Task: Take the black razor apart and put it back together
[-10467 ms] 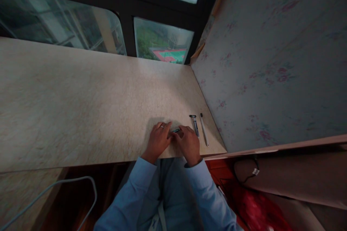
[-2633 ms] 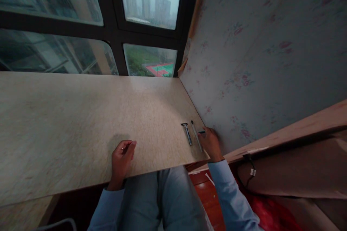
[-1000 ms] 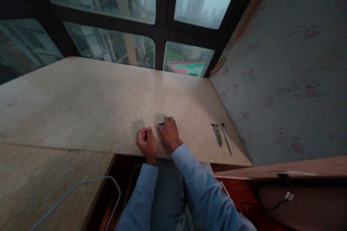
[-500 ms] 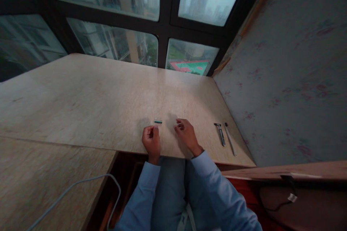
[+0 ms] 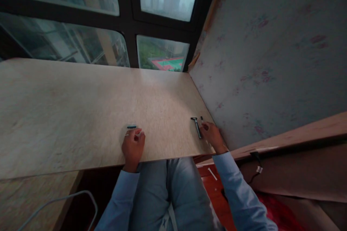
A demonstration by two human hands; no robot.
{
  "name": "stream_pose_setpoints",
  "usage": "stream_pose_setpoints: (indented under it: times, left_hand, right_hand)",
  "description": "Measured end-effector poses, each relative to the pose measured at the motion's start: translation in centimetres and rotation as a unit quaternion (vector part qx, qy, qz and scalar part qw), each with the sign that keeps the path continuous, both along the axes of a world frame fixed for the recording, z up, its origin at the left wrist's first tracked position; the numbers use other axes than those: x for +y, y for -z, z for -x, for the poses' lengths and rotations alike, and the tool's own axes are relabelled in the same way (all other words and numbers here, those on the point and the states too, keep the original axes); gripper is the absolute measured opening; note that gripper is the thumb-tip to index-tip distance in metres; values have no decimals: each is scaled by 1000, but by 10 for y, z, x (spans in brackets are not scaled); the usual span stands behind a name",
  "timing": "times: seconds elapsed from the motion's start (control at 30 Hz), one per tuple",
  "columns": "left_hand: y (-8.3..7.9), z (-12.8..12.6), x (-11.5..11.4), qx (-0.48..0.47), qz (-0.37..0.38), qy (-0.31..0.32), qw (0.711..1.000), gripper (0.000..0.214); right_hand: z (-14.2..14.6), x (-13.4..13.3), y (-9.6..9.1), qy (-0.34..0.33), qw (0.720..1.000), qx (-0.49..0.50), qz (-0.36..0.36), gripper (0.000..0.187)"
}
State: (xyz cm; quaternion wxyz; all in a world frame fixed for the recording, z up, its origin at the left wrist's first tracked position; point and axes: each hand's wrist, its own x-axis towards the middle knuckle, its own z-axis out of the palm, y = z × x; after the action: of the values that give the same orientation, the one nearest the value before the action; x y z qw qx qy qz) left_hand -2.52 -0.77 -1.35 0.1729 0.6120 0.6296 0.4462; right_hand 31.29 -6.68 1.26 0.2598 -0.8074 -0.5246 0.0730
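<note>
1. The right hand [image 5: 213, 136] is at the far right of the worktop [image 5: 81, 108], close to the papered wall [image 5: 271, 61]. Its grip is part-closed, with the fingers curled down over the slim white pen [image 5: 201, 118], of which only the dark tip shows beyond the fingertips. I cannot tell whether the pen is pinched or only touched.
2. Just to the left of that grip, touching or almost touching the fingers, lies the small T-headed metal tool [image 5: 197, 127], flat on the worktop, head away from the person.
3. The left hand [image 5: 132, 146] rests near the worktop's front edge, well apart from the right. Its grip is loosely curled; nothing visible is in it, though the palm side is hidden.
4. Just beyond the left fingertips, not touched, lies the small dark green-tipped piece [image 5: 131, 127].
5. Judgement: the step looks like a reach and pick at the right-hand items. The next move calls for a fine fingertip pinch on one thin item without nudging the one beside it.
</note>
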Motion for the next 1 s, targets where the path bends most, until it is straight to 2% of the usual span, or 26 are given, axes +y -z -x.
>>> stream_pose_setpoints:
  times: [0.13, 0.27, 0.43, 0.77, 0.83, 0.9, 1.0]
  left_hand:
    - [-1, 1, 0, 53, 6, 13, 998, 23]
    - [-2, 1, 0, 60, 23, 6, 998, 23]
    - [-1, 2, 1, 53, 38, 7, 998, 22]
    - [2, 1, 0, 14, 0, 18, 1000, 18]
    - [2, 2, 0, -12, -34, 5, 999, 18]
    - [3, 5, 1, -31, -79, -34, 996, 18]
    - [5, 10, 6, 6, -111, -89, 990, 23]
  right_hand:
    - [-1, 0, -1, 13, 1000, -12, -14, 30]
    - [-9, -2, -3, 31, 998, -38, 45, 28]
    - [-10, -3, -10, 29, 995, -37, 83, 20]
    - [-15, 4, -17, 22, 991, -21, 127, 18]
    - [-16, 3, -17, 16, 991, -17, 130, 18]
    - [-17, 2, -18, 10, 991, -15, 133, 16]
    - [-18, 0, -18, -1, 990, -9, 138, 16]
